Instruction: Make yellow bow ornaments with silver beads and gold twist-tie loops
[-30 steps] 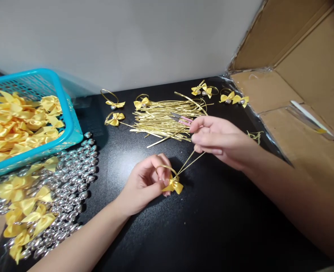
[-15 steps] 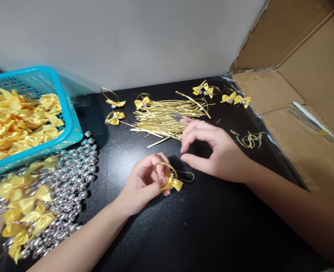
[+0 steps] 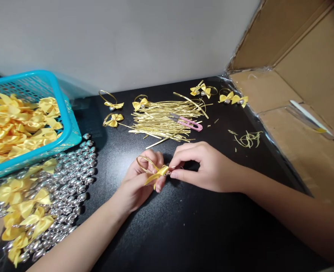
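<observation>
My left hand [image 3: 143,181] pinches a yellow ribbon bow [image 3: 155,175] with a loop of gold tie [image 3: 144,162] standing up from it. At the bow's right side my right hand [image 3: 203,166] is closed, thumb against forefinger, on a small end by the bow. That end looks like a thin cord or a bead, mostly hidden by the fingertips. Behind the hands lies a pile of gold twist ties [image 3: 158,121], with pink-handled thread snips [image 3: 189,122] resting on its right part.
A blue basket [image 3: 61,98] of yellow bows stands at the left. Silver beads [image 3: 67,196] and loose bows [image 3: 39,219] spread in front of it. Finished-looking looped bows [image 3: 113,120] lie along the back. Gold offcuts [image 3: 249,139] and a white-handled tool [image 3: 311,119] are at the right.
My right hand has come down and left from beside the snips and closed at the bow. The bow has turned in my left hand, its loop now leaning left.
</observation>
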Motion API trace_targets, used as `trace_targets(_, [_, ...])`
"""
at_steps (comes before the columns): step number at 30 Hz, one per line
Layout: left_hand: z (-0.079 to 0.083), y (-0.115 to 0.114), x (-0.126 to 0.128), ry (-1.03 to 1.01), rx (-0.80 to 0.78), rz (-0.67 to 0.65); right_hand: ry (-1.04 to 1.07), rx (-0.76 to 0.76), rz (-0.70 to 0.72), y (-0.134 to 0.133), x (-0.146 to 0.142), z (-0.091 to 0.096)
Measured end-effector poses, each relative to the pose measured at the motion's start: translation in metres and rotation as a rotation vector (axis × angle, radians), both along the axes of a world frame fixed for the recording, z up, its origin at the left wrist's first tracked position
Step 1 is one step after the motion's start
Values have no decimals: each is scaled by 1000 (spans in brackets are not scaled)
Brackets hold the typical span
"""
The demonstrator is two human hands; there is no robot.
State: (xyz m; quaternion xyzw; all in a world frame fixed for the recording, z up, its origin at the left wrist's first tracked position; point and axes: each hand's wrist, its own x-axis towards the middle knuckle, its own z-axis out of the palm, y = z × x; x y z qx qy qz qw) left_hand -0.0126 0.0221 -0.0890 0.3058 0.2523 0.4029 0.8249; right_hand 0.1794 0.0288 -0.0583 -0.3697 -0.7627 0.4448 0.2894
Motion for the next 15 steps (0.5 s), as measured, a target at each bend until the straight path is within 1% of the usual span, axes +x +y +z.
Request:
trace_targets(5, [1,2,0,-13,-52,-11,68,20,-70,1,-1,-1])
trace_targets(10, [0,1,0,10,-25,-31,97,-4,-113,0,-4,-4])
trace_targets(15, [-2,1,0,11,2,-39,144,-22,-81,-2,-5,-5])
